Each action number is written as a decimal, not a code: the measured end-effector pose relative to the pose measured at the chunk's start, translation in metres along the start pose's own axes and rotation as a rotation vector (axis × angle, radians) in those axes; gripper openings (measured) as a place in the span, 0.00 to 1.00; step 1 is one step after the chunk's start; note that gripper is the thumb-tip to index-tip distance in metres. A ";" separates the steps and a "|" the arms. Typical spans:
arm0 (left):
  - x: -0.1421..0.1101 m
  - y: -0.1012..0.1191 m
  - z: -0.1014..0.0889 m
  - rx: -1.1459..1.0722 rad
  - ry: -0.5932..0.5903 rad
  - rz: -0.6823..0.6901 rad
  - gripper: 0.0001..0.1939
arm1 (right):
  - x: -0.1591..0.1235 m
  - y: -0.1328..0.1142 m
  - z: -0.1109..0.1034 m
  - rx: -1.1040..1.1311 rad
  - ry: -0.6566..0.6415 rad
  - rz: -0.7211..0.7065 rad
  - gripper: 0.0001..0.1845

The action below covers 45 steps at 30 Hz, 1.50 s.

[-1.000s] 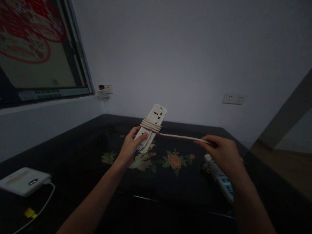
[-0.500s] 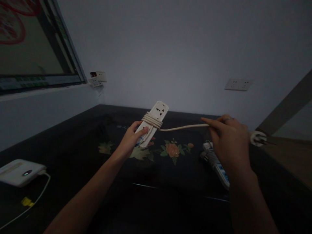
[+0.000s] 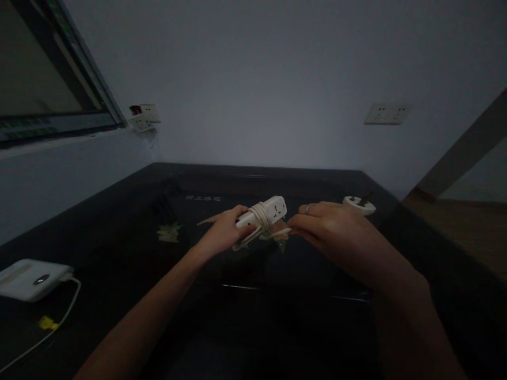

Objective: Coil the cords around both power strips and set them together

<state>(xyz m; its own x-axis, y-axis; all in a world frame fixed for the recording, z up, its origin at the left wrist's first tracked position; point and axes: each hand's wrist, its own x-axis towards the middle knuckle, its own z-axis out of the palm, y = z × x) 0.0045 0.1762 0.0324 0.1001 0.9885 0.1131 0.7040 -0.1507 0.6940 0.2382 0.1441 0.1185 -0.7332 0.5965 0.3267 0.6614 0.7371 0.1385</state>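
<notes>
A white power strip (image 3: 277,208) with socket holes is in my left hand (image 3: 224,230), whose thumb and fingers close round its near end. Several turns of a cream cord (image 3: 260,215) wrap its middle. From the wrap a short length of cord runs to my right hand (image 3: 330,228), which pinches it close to the strip's right side. Beyond my right knuckles shows a white round-edged plug (image 3: 359,203) with dark prongs. My right palm and the cord within it are hidden.
A dark glossy table (image 3: 190,316) with flower pictures lies below. At the left is a white box (image 3: 34,279) with a thin cable and a yellow tag (image 3: 48,323). Wall sockets (image 3: 386,113) are at the right; others (image 3: 144,117) are near the window (image 3: 43,79).
My right hand has come in leftward, shortening the cord between the hands. The wrapped strip has tilted flatter and moved slightly lower. The second, blue-and-white strip is now out of sight.
</notes>
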 end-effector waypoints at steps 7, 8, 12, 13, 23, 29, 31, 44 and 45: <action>-0.032 0.031 0.023 0.246 -0.294 0.217 0.22 | 0.000 0.009 0.002 0.160 -0.084 -0.015 0.04; -0.035 0.034 0.024 0.266 -0.321 0.243 0.23 | -0.001 0.012 0.001 0.207 -0.087 -0.032 0.05; -0.040 0.041 0.020 0.335 -0.347 0.286 0.24 | -0.011 0.025 -0.007 0.362 -0.043 -0.088 0.07; -0.040 0.041 0.018 0.336 -0.340 0.286 0.24 | -0.013 0.028 -0.009 0.387 -0.020 -0.076 0.07; -0.042 0.047 0.021 0.009 -0.619 0.246 0.23 | -0.018 0.032 -0.013 0.597 0.004 -0.001 0.06; -0.054 0.058 0.017 0.324 -0.545 0.513 0.21 | -0.010 0.036 -0.001 0.789 -0.134 0.000 0.07; -0.056 0.060 0.014 0.475 -0.504 0.582 0.21 | -0.008 0.039 0.003 0.860 -0.201 0.024 0.08; -0.057 0.056 0.005 0.275 -0.391 0.594 0.40 | 0.002 0.059 0.032 1.296 -0.269 0.051 0.03; -0.057 0.056 0.005 0.279 -0.401 0.626 0.40 | 0.004 0.059 0.035 1.317 -0.279 0.035 0.03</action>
<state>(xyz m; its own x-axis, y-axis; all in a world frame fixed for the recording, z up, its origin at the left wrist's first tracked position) 0.0418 0.1114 0.0614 0.7441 0.6569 0.1216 0.5778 -0.7242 0.3764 0.2690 0.2014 0.0954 -0.8306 0.5495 0.0902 0.1530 0.3809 -0.9119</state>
